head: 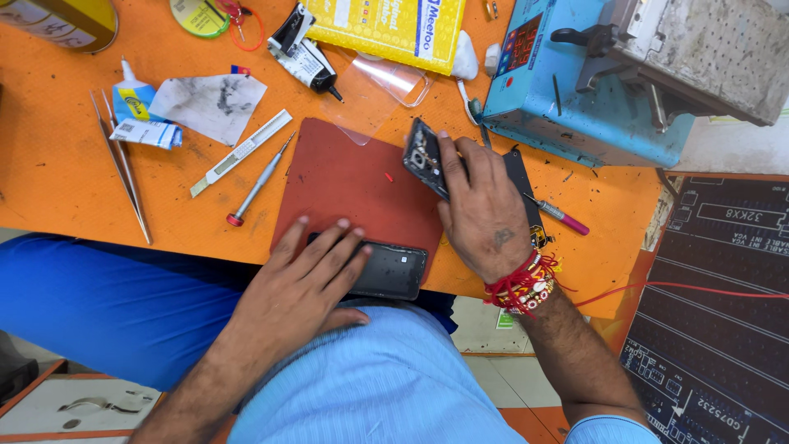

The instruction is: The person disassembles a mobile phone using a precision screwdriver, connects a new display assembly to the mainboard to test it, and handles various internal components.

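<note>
At the orange workbench (57, 173), I judge this a mid-disassembly step: my left hand (308, 275) lies flat, fingers spread, pinning a dark phone back cover (393, 271) whose long axis runs left-right at the red mat's (345, 185) near edge. My right hand (485, 205) is closed around an opened phone body (426, 158), tilted up-left; next calls for a steady hold.

You have two phones (393, 271) (425, 157), two screwdrivers (257, 187) (561, 215), one pair of tweezers (123, 168), one red mat (353, 185), one glue tube (131, 100), and one blue machine (575, 90).
</note>
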